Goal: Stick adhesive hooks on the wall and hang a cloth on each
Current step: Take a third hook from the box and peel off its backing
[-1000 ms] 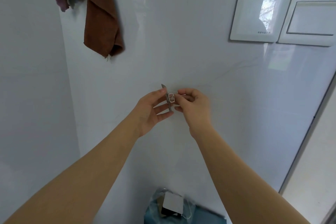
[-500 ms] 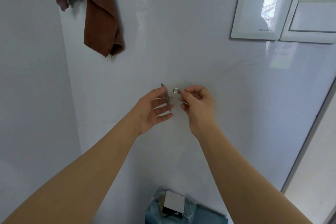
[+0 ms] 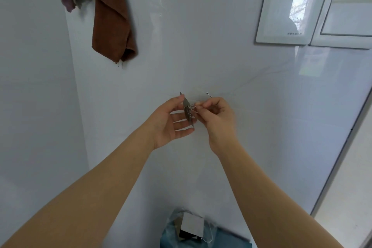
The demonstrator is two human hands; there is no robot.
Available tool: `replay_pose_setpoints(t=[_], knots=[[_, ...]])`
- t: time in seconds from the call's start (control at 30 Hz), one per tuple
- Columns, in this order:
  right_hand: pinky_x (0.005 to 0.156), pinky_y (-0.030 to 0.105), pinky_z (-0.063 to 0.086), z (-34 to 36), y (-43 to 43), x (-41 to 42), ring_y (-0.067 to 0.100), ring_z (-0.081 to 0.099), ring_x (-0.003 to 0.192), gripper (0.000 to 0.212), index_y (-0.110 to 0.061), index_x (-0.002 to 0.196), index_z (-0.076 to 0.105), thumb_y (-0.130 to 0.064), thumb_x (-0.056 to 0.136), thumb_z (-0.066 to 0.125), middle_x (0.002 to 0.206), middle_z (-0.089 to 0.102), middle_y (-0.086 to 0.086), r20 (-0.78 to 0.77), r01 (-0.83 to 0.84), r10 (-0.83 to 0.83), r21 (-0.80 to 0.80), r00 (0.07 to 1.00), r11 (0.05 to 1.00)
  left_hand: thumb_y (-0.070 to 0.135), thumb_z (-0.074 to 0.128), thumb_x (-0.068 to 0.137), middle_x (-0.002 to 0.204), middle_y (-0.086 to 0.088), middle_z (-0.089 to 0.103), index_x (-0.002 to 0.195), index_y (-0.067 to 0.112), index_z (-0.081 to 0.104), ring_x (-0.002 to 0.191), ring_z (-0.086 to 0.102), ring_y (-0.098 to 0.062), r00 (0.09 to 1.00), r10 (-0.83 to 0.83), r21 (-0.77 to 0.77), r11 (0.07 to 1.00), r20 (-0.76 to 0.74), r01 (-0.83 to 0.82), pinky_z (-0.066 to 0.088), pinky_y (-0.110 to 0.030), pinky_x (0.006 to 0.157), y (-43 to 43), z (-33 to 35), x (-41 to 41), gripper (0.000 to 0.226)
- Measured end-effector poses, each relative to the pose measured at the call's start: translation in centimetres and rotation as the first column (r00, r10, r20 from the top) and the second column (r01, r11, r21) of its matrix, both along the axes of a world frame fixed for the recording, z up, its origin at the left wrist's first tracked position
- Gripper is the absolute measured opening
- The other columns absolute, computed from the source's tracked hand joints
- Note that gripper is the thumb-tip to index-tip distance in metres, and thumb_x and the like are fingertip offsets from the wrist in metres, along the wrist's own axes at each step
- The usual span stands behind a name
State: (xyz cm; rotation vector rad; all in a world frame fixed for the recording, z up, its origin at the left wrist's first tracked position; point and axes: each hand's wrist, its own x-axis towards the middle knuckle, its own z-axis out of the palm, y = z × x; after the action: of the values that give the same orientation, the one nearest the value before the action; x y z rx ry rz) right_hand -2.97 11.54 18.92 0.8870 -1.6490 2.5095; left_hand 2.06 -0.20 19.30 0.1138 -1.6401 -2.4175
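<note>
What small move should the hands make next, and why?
Probably the right hand should seat the looped end of the hook into the plate that the left hand pinches. The loop sits at the plate's face but looks not locked, and the plate is not on the wall.

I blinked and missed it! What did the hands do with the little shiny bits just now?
The right hand, pinching the wire hook, pulled a little away from the metal plate, then moved left, back against it. The left hand kept holding the plate in the same spot. The brown cloth stayed hanging.
</note>
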Motion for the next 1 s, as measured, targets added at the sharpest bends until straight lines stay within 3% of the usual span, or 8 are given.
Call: replay_pose_setpoints(t=[0.07, 0.23, 0.33, 0.53, 0.7, 0.8, 1.0], knots=[[0.069, 0.026, 0.052, 0.0, 0.0, 0.0, 0.012, 0.060, 0.068, 0.033, -0.012, 0.067, 0.048, 0.016, 0.083, 0.052, 0.072, 0.061, 0.003, -0.042, 0.016, -0.015, 0.018, 0.999, 1.000, 0.043, 0.054, 0.087, 0.086, -0.008, 0.068, 0.097, 0.012, 0.059, 0.082, 0.066, -0.022, 1.000, 0.000, -0.011, 1.000, 0.015, 0.000, 0.056, -0.033, 0.072, 0.0, 0.0, 0.0, 0.033], [0.053, 0.011, 0.048, 0.1, 0.3, 0.3, -0.001, 0.058, 0.055, 0.037, -0.012, 0.064, 0.046, 0.022, 0.080, 0.048, 0.067, 0.060, -0.001, -0.171, 0.020, -0.007, 0.074, 0.985, 0.997, 0.048, 0.053, 0.086, 0.081, -0.011, 0.070, 0.104, 0.008, 0.059, 0.070, 0.069, -0.022, 0.997, -0.009, 0.016, 1.000, 0.074, 0.008, 0.057, -0.028, 0.062, 0.1, 0.4, 0.2, 0.045], [0.053, 0.010, 0.047, 0.1, 0.4, 0.1, -0.002, 0.057, 0.053, 0.038, -0.012, 0.063, 0.046, 0.023, 0.078, 0.048, 0.062, 0.061, -0.007, -0.234, 0.045, -0.014, 0.125, 0.972, 0.991, 0.049, 0.054, 0.085, 0.080, -0.013, 0.070, 0.103, 0.007, 0.060, 0.066, 0.069, -0.022, 0.995, -0.021, 0.055, 0.998, 0.095, 0.015, 0.057, -0.027, 0.058, -0.1, 0.7, 0.3, 0.046], [0.056, 0.010, 0.047, -0.2, 0.3, -0.2, -0.003, 0.057, 0.058, 0.042, -0.015, 0.061, 0.046, 0.024, 0.077, 0.046, 0.068, 0.059, -0.002, -0.301, 0.085, -0.024, 0.191, 0.953, 0.978, 0.048, 0.053, 0.086, 0.074, -0.012, 0.070, 0.090, 0.008, 0.061, 0.064, 0.069, -0.022, 0.991, -0.005, 0.063, 0.998, 0.134, -0.003, 0.057, -0.026, 0.060, -0.3, 0.7, 0.5, 0.041], [0.068, 0.039, 0.051, -0.8, 0.0, -0.5, 0.020, 0.057, 0.068, 0.043, -0.019, 0.061, 0.046, 0.022, 0.074, 0.046, 0.071, 0.059, 0.002, -0.347, 0.135, -0.044, 0.241, 0.937, 0.961, 0.047, 0.052, 0.086, 0.071, -0.011, 0.070, 0.086, 0.006, 0.062, 0.060, 0.069, -0.022, 0.985, -0.023, 0.128, 0.992, 0.172, 0.000, 0.056, -0.023, 0.055, -0.1, 0.7, 0.7, 0.042], [0.074, 0.044, 0.051, -0.9, -0.1, -0.5, 0.022, 0.058, 0.075, 0.045, -0.023, 0.060, 0.046, 0.020, 0.073, 0.048, 0.070, 0.059, -0.002, -0.363, 0.172, -0.071, 0.254, 0.929, 0.952, 0.046, 0.053, 0.086, 0.073, -0.012, 0.070, 0.090, 0.005, 0.062, 0.062, 0.069, -0.022, 0.981, -0.037, 0.179, 0.984, 0.191, 0.002, 0.057, -0.024, 0.057, -0.1, 0.7, 0.8, 0.042], [0.071, 0.024, 0.049, -0.8, 0.2, -0.3, 0.014, 0.058, 0.076, 0.043, -0.023, 0.061, 0.046, 0.018, 0.075, 0.048, 0.072, 0.059, -0.006, -0.369, 0.245, -0.141, 0.254, 0.919, 0.936, 0.039, 0.049, 0.090, 0.081, -0.022, 0.070, 0.096, 0.001, 0.059, 0.067, 0.071, -0.030, 0.979, -0.034, 0.120, 0.993, 0.203, 0.010, 0.060, -0.031, 0.059, -0.2, 1.1, 0.9, 0.040]])
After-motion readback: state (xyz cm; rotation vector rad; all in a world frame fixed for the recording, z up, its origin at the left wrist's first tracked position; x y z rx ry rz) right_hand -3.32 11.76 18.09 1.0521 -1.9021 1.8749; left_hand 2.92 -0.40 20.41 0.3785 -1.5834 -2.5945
